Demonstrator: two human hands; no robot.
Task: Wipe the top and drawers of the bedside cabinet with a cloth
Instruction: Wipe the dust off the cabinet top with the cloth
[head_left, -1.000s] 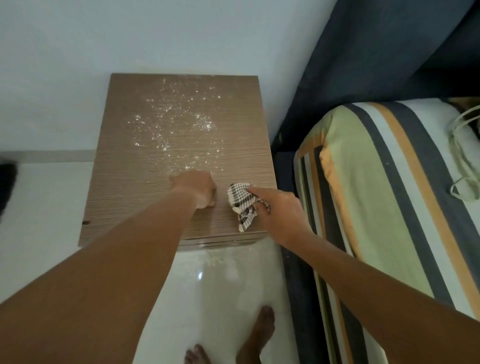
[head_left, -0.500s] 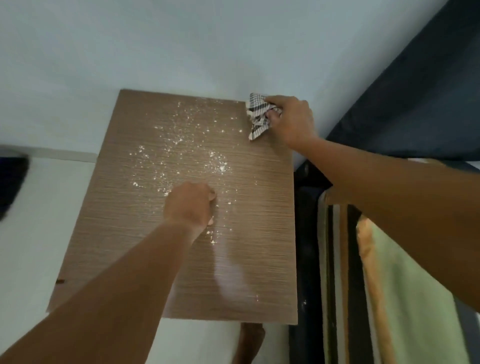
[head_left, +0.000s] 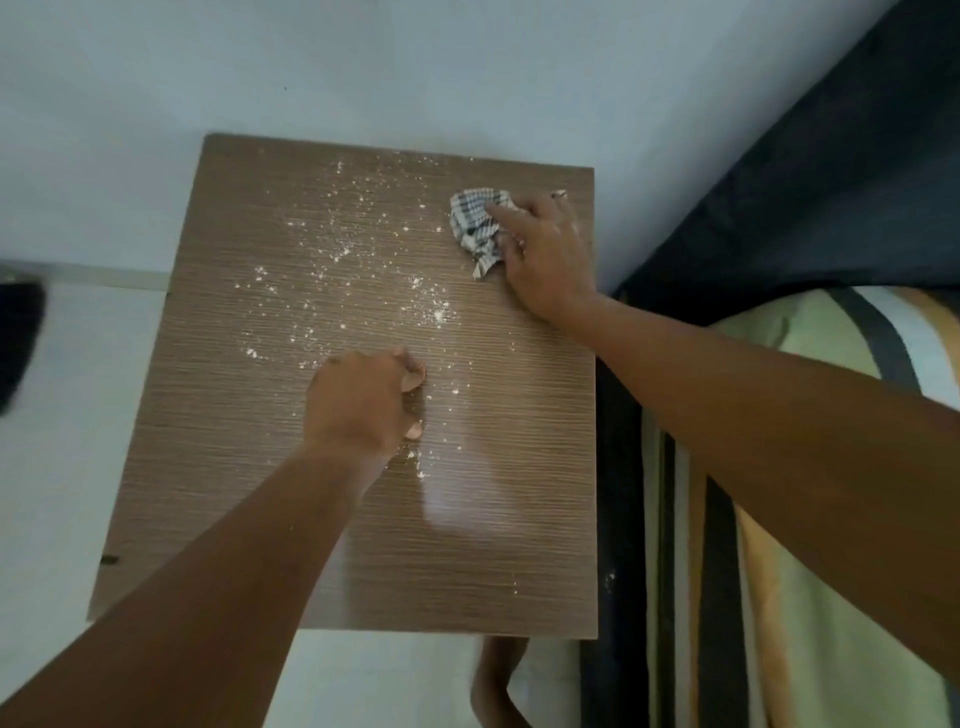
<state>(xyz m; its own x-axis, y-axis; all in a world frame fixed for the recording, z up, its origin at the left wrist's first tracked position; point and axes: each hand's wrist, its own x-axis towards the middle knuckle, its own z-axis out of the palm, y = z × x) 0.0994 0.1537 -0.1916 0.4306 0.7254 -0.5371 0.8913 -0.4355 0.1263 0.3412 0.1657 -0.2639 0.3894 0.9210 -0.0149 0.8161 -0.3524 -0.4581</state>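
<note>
The bedside cabinet's wood-grain top fills the middle of the view, seen from above. White powder is scattered over its far half. My right hand presses a crumpled black-and-white checked cloth flat on the far right corner. My left hand rests as a closed fist on the middle of the top, holding nothing that I can see. A pale smear runs along the near right part. The drawers are hidden below the top.
A pale wall stands right behind the cabinet. A bed with a striped cover and a dark headboard lies close on the right. White floor tiles lie left. A bare foot shows below the front edge.
My right hand carried the cloth from the near right edge to the far right corner, then drew it slightly nearer and pressed it down. The left fist stays on the top.
</note>
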